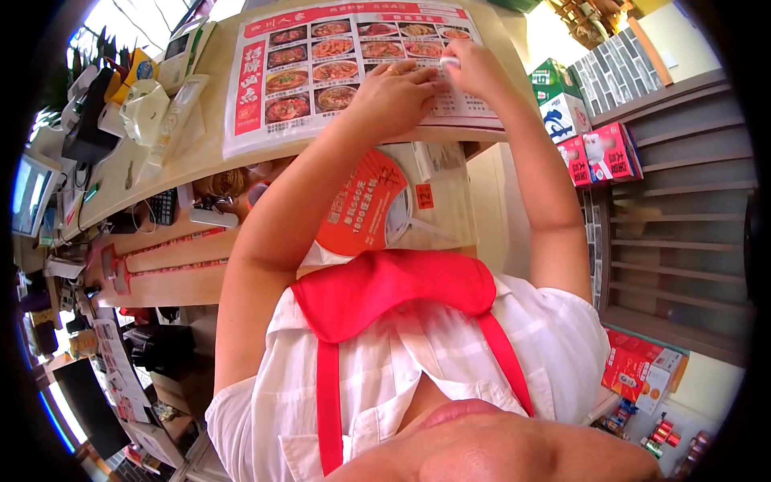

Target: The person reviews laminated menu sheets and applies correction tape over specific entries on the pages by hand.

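A large laminated menu sheet with rows of dish photos and red headings lies on the wooden counter. My left hand rests palm down on it, fingers stretched out and a ring on one of them. Just to its right, my right hand is closed over the sheet's right part. A small piece of a white thing shows at its fingers; I cannot make out what it is. The two hands are close together and cover some of the dish photos.
On the counter's left stand a clear plastic bag and a card stand. A round red fan lies on the shelf below, with a keyboard further left. Red and white boxes are stacked at right.
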